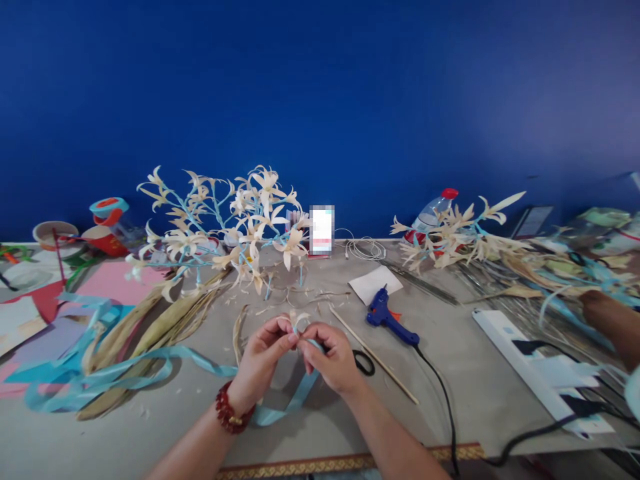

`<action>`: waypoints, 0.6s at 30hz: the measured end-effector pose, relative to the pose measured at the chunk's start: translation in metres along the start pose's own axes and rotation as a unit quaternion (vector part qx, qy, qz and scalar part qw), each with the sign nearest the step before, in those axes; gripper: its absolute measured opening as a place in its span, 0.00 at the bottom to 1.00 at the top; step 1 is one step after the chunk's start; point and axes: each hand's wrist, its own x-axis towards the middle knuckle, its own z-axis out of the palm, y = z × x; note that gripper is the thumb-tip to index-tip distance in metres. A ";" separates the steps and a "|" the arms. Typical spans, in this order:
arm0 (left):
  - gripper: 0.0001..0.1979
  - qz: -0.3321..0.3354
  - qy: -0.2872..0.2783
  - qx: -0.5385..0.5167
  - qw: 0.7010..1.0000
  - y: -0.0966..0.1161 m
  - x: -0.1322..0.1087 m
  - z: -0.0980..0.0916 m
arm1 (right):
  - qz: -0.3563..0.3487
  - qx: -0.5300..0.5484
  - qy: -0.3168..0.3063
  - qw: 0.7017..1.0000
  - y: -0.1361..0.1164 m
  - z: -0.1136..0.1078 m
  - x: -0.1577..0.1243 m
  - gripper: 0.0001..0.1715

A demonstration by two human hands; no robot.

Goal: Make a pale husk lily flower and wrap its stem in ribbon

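2 hands meet over a small pale flower

Both hands come together above the near middle of the worktop (200, 427), with the small flower (300, 320) held between them. The left hand (270, 350) has its fingers pinched narrow at the flower's base. The right hand (327, 357) closes its fingers just beside them, on the blue tape (293, 403) at that same base; exactly which fingertip bears on the stem is hidden. The tape hangs in a loop below the hands, and blue tape also trails left across dried husks (163, 337).

The flower looks very light, its thin petals dry, papery and probably easy to crease or split. Its base seems the safest place to take hold, with a gentle pinch clear of the petal tips. The tape appears soft and flat, likely to twist when slack, so it should handle best gripped close to the stem under light tension.

Beyond the hands stand flowering branches (267, 217) with blue stems. Right of the hands lie a thin stick (375, 357), a black loop handle (371, 363) and a blue glue gun (390, 321), with a white power strip (500, 347) farther right.
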 end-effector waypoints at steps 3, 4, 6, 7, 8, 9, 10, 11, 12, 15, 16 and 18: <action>0.08 -0.009 -0.008 -0.002 1.000 -0.001 0.000 -0.001 | 0.048 0.069 -0.023 0.996 0.002 -0.001 0.001 0.18; 0.08 -0.012 -0.011 -0.010 1.000 -0.001 0.000 -0.001 | 0.067 0.091 -0.030 0.993 0.002 -0.001 0.002 0.18; 0.08 -0.016 -0.014 -0.028 0.999 -0.002 -0.001 -0.002 | 0.095 0.122 -0.041 0.987 0.003 0.000 0.003 0.19; 0.08 -0.019 -0.015 -0.038 0.999 -0.002 -0.001 -0.002 | 0.104 0.135 -0.046 0.984 0.003 0.000 0.003 0.19; 0.08 -0.022 -0.017 -0.048 0.998 -0.002 -0.001 -0.002 | 0.111 0.146 -0.052 0.982 0.003 0.001 0.003 0.20; 0.08 -0.027 -0.021 -0.057 0.998 -0.002 -0.001 -0.002 | 0.118 0.157 -0.057 0.979 0.003 0.001 0.003 0.20; 0.09 -0.032 -0.027 -0.065 0.997 -0.002 -0.001 -0.002 | 0.123 0.166 -0.061 0.976 0.002 0.002 0.003 0.21; 0.09 -0.037 -0.031 -0.072 0.996 -0.002 -0.001 -0.001 | 0.127 0.172 -0.062 0.975 0.002 0.003 0.003 0.21; 0.09 -0.042 -0.034 -0.077 0.996 -0.002 -0.001 -0.001 | 0.128 0.173 -0.060 0.975 0.002 0.003 0.003 0.22; 0.09 -0.040 -0.034 -0.077 0.996 -0.003 0.000 -0.001 | 0.104 0.144 -0.033 0.984 0.001 0.005 0.002 0.22; 0.09 -0.035 -0.030 -0.071 0.996 -0.003 0.000 -0.001 | 0.090 0.130 -0.023 0.987 0.001 0.005 0.002 0.22; 0.09 -0.019 -0.026 -0.049 0.998 -0.003 0.000 -0.001 | 0.063 0.096 -0.007 0.993 0.001 0.005 0.000 0.21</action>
